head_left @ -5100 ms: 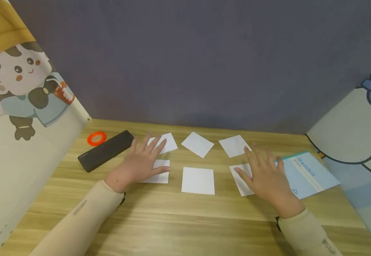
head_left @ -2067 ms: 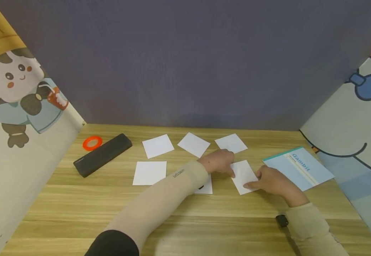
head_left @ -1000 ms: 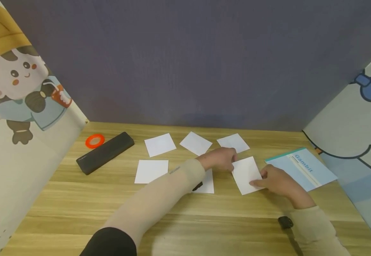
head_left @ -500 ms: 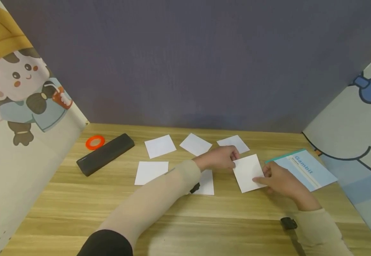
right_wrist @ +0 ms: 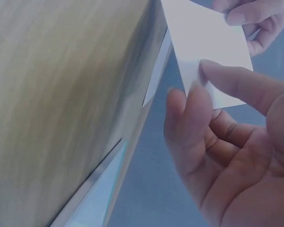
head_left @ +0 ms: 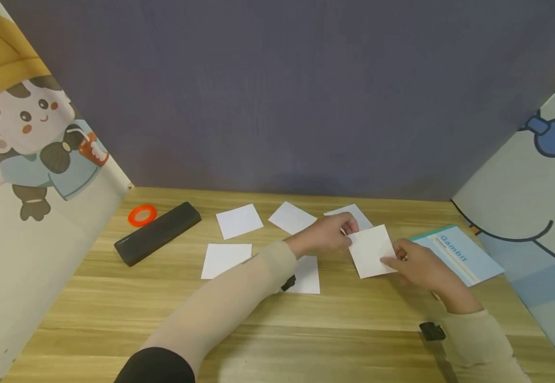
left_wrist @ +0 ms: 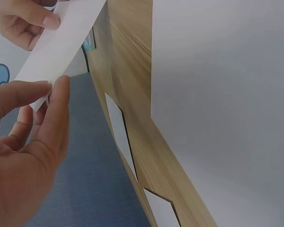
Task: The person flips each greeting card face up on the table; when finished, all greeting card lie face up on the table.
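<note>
A square white sheet of paper is held up off the table between both hands. My left hand pinches its left corner between thumb and fingers, as the left wrist view also shows. At its right edge my right hand grips it, thumb on the face toward me and fingers behind. Several other white sheets lie flat: one at back left, one at back middle, one at front left. The left forearm partly covers the front middle sheet; the left hand and held sheet partly cover the back right one.
A light blue "Gambit" pad lies at the right, partly behind the right hand. At the left are a long black case and an orange ring. A grey panel rises behind the wooden table.
Both hands first lay spread over the sheets, then the left reached across to the front right sheet. Since then the two hands have lifted that sheet and tilted it up.
</note>
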A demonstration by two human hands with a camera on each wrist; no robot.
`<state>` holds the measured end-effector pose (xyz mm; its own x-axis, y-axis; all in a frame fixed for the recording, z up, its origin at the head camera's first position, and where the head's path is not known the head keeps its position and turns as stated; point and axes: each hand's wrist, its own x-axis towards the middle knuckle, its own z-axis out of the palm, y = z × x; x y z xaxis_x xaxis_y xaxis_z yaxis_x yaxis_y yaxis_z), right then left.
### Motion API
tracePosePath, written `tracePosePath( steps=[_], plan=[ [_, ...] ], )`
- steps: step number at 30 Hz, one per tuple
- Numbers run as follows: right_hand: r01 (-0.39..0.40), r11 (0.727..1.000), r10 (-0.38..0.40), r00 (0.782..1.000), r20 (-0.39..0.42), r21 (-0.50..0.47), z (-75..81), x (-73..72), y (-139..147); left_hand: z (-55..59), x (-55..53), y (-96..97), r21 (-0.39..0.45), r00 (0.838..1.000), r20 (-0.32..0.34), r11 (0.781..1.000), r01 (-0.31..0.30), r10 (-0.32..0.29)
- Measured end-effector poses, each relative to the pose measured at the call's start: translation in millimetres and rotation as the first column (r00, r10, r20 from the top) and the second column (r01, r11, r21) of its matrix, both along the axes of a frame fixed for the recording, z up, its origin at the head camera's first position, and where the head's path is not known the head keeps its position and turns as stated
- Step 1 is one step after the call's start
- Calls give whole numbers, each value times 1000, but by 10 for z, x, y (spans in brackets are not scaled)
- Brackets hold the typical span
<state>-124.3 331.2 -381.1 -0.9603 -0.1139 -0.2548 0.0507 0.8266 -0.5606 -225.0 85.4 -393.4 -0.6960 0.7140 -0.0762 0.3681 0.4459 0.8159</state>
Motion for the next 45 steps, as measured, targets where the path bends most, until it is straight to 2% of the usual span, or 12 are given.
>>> tracePosePath(
  steps=[7,16,22,27,30,36,40,45],
  plan=[
    [17,999,-17,1000,-24,28,88,-1,-10,6,-13,-1,31,999,-52,1000,-7,9],
    [49,996,-37,988,-152,79,99,-2,-1,49,10,0,52,992,-125,999,6,1],
    [78,994,-63,981,-182,77,92,-9,-1,69,54,-19,42,975,-221,999,27,-17],
    [88,994,-74,980,-183,72,91,-8,1,84,89,-26,16,948,-315,999,43,-36],
    [85,995,-74,980,-187,51,84,-7,16,99,107,-30,-4,912,-405,998,58,-55],
    [54,998,-49,980,-192,20,40,-9,86,112,139,-43,-41,789,-608,996,75,-84],
    [38,999,-35,986,-164,14,-1,-16,152,119,162,-59,-31,724,-684,996,87,-85],
    [37,994,-43,997,-58,-100,-37,-29,221,105,173,-70,-11,661,-746,994,112,-83]
  ],
)
